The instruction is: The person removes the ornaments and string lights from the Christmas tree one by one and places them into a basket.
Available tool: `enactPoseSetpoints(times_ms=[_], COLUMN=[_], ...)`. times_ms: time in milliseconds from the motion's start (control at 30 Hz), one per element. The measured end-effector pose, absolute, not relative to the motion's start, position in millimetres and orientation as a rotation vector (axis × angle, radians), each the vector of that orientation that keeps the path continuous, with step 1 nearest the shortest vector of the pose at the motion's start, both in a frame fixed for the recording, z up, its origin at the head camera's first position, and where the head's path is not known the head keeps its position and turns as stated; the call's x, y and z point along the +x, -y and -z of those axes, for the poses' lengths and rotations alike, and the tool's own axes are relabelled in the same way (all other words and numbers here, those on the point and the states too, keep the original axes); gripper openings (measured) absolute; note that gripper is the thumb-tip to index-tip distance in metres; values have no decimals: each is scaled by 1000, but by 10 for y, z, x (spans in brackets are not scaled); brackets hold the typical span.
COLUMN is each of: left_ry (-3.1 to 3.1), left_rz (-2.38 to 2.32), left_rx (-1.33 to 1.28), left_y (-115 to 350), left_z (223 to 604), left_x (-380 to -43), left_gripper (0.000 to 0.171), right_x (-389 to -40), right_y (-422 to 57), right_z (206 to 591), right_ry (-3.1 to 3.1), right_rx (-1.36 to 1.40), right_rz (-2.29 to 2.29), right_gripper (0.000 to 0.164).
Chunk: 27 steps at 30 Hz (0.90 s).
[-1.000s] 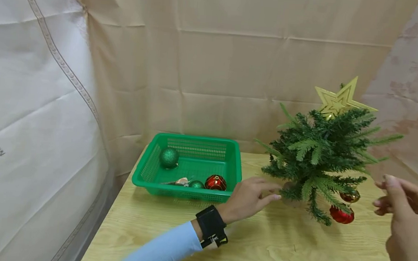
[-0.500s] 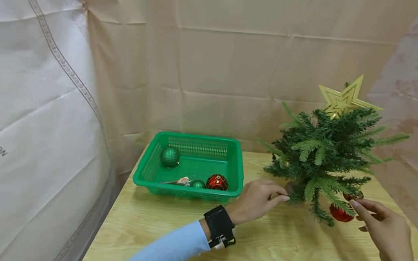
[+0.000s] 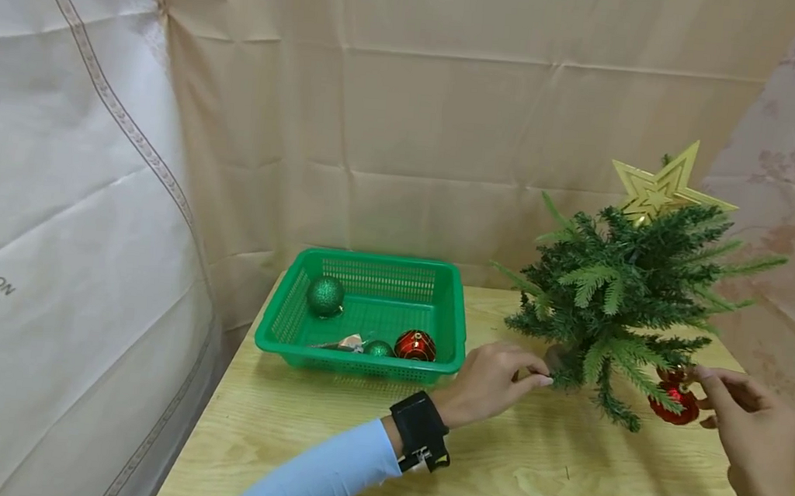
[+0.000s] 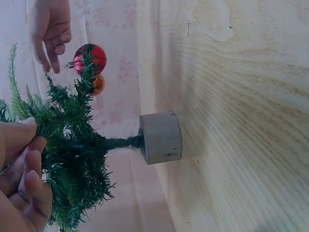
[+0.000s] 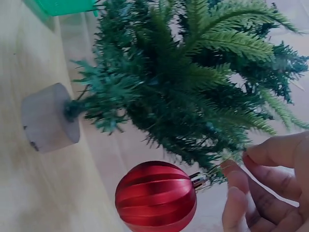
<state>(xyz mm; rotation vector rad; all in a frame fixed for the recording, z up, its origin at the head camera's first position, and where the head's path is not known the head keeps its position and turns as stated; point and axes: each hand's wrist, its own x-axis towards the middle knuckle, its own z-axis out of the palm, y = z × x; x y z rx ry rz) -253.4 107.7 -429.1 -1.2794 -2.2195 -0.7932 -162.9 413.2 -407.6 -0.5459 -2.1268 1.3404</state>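
Observation:
A small artificial Christmas tree (image 3: 618,296) stands at the right of the table, a gold star (image 3: 661,187) at its top and a grey round base (image 4: 161,137) below. My left hand (image 3: 495,380) is at its lower left side, thumb and forefinger pinching a branch tip. On the right side, my right hand (image 3: 754,432) pinches the thin gold string (image 5: 224,166) of a ridged red bauble (image 5: 157,195) among the branch ends. An orange-gold bauble (image 4: 99,85) hangs close to the red one. Whether the red bauble's string is round a branch, I cannot tell.
Left of the tree, a green plastic basket (image 3: 360,366) holds a glittery green bauble (image 3: 326,297), a smaller green one (image 3: 379,348), a patterned red bauble (image 3: 415,345) and a partly hidden flat item (image 3: 350,342). Beige cloth (image 3: 414,125) hangs behind the wooden table (image 3: 527,476).
My right hand has come in leftward to the tree's lower right branches and the red bauble. My left hand has shifted slightly right onto the branch tip. The basket's contents are unchanged.

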Motion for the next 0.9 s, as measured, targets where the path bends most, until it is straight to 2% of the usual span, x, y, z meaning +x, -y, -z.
enactPoseSetpoints(times_ms=[333, 900], left_ry=[2227, 2207], left_rz=[793, 821], left_rx=[-1284, -1277], left_y=[-1074, -1051], left_z=[4314, 4306], left_x=[-2527, -2546], left_gripper=[14, 12], right_x=[-1585, -1294], right_y=[-4116, -3885], right_z=[3873, 3494], right_ry=[1961, 1895], right_rx=[-585, -227], right_rz=[-1360, -1359], right_gripper=[9, 15])
